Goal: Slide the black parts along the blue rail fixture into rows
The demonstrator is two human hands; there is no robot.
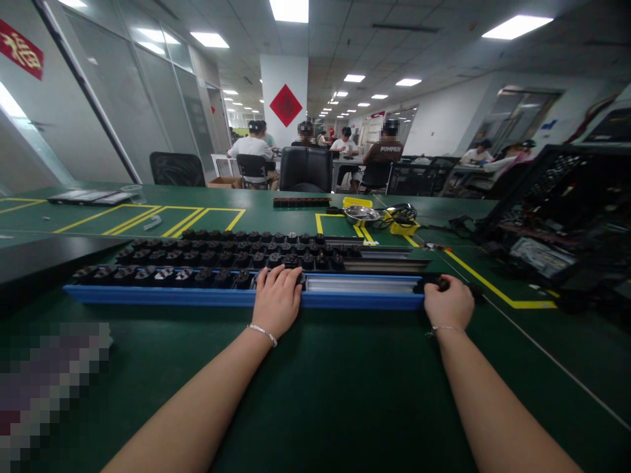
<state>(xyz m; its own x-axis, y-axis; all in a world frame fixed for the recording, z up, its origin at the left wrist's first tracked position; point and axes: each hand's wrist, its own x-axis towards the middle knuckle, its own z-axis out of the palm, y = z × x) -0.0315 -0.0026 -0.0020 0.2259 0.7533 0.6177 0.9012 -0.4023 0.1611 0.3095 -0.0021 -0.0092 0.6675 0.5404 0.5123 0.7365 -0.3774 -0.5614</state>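
Note:
A long blue rail [192, 297] lies crosswise in front of me, with a row of black round socket modules [204, 278] in its left part. My left hand [277, 302] is wrapped over this socket strip at the last modules of the row, fingers bent over its top. To the right of that hand the silver channel [362, 284] shows bare. At the rail's right end my right hand [449, 302] grips a black piece [436, 281] like another socket module; the fingers hide most of it.
More socket strips [256, 248] lie behind the blue one. Farther back are a metal bowl [362, 214], a yellow tray [404, 228] with black cables and another strip [302, 202]. Dark open equipment [547, 217] stands at right, a dark panel [44, 259] at left. People sit in the background.

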